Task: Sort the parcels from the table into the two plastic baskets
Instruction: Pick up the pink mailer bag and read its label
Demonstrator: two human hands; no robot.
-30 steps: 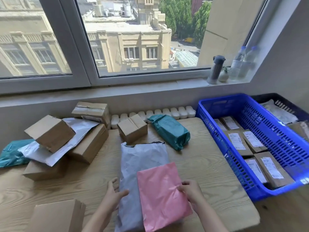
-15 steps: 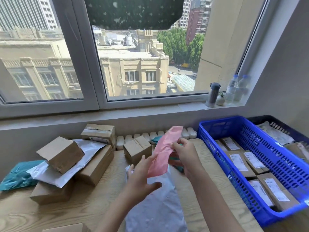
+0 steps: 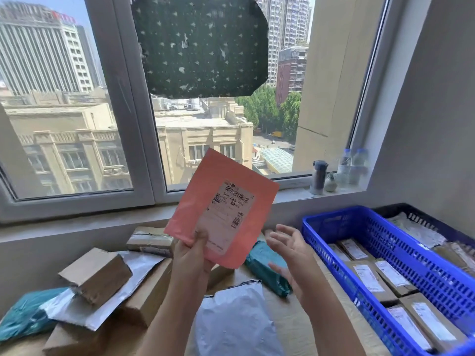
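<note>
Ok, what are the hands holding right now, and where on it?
The left hand pinches the pink mailer at its bottom edge, thumb on the label side, lifting it upright. The right hand is open beside it, holding nothing.

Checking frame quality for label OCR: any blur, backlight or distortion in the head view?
Head view: strong daylight from the window backlights the scene; the printed label on the pink plastic mailer is readable only in part; the open right hand is motion-blurred, the left hand less so; wide-angle bending curves the window frame.
</note>
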